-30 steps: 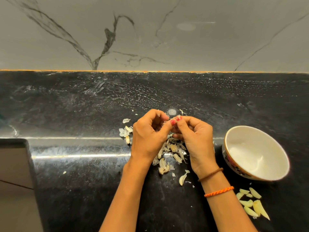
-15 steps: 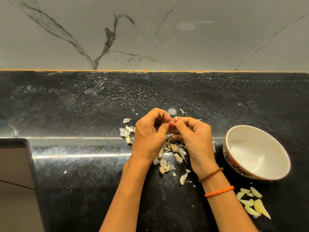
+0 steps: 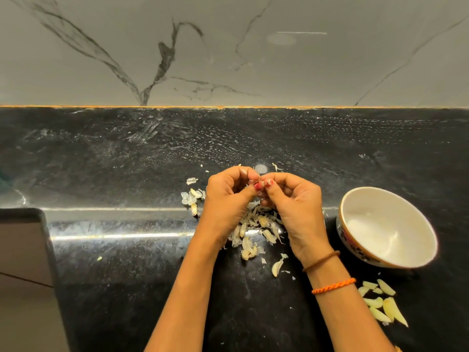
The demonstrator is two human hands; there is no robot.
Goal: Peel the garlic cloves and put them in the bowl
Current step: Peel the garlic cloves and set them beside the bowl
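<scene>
Head view, both hands (image 3: 264,196) curled, pinching one garlic clove (image 3: 262,184)

White bowl (image 3: 429,240) tilted; peeled cloves (image 3: 383,304) beside it (on counter).

I'm seeing a glossy black counter (image 3: 127,153) under a grey veined marble wall (image 3: 330,67), nothing more.

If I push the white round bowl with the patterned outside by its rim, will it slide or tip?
The white round bowl looks empty, so it is probably light and may slide easily on the glossy black counter. It already sits tilted toward the camera, so its base seems narrow; a push on the rim might rock or tip it. It looks ceramic, so likely stiff and breakable.
</scene>
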